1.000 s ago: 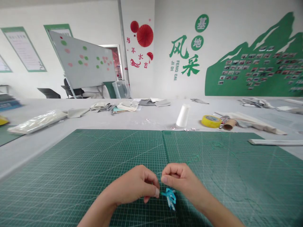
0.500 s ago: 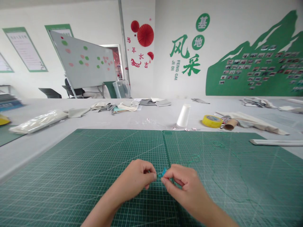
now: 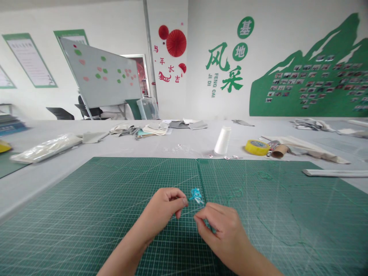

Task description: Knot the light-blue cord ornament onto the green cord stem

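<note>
A small turquoise piece of knotted cord point(image 3: 196, 194) with pale, shiny bits shows between my hands, over the green cutting mat point(image 3: 138, 180). My left hand point(image 3: 168, 207) is closed in a pinch, its fingertips right beside the left end of the piece. Whether they grip it or a fine strand from it cannot be made out. My right hand point(image 3: 221, 226) is also pinched, just below and to the right of the piece, a small gap away from the left fingertips. What it pinches is too small to see. Thin green thread point(image 3: 287, 239) lies in loose loops on the right mat.
Beyond the mats stand a white thread cone point(image 3: 222, 140), a roll of yellow tape point(image 3: 257, 147) and a cardboard tube point(image 3: 279, 151). Fabric scraps point(image 3: 155, 128) lie further back. A plastic-wrapped bundle point(image 3: 47, 147) is at left, a white rolled strip point(image 3: 333, 173) at right.
The turquoise piece, earlier mostly covered at the right fingertips, now shows fully, further from me. My left hand has risen slightly; the right fingertips have come away from the piece.
</note>
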`<state>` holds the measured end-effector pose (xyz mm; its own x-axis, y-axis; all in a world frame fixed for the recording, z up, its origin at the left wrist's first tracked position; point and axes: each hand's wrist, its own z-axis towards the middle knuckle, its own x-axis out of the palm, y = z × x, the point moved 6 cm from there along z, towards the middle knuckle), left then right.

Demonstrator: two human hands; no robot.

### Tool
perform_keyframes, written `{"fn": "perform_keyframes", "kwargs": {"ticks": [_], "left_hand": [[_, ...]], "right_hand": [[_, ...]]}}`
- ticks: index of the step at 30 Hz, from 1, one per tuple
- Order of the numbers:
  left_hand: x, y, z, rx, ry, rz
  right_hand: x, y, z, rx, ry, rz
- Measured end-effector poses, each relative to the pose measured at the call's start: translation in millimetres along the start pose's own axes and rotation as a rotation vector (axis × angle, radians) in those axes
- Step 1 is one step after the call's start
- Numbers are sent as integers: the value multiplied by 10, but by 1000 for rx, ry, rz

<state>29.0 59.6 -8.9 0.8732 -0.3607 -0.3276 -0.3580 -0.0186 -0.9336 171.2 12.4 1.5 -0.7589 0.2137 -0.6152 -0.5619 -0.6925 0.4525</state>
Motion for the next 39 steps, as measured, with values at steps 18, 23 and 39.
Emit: {"fn": "perform_keyframes", "kwargs": {"ticks": [18, 23, 39], "left_hand": [[80, -66, -69, -55, 167, -290], [148, -61, -100, -58, 308, -241], [225, 61, -155, -24, 431, 81]], "right_hand": [[168, -447, -35, 607, 82, 553], [215, -465, -19, 647, 124, 775], [261, -450, -37, 589, 296, 805]]}}
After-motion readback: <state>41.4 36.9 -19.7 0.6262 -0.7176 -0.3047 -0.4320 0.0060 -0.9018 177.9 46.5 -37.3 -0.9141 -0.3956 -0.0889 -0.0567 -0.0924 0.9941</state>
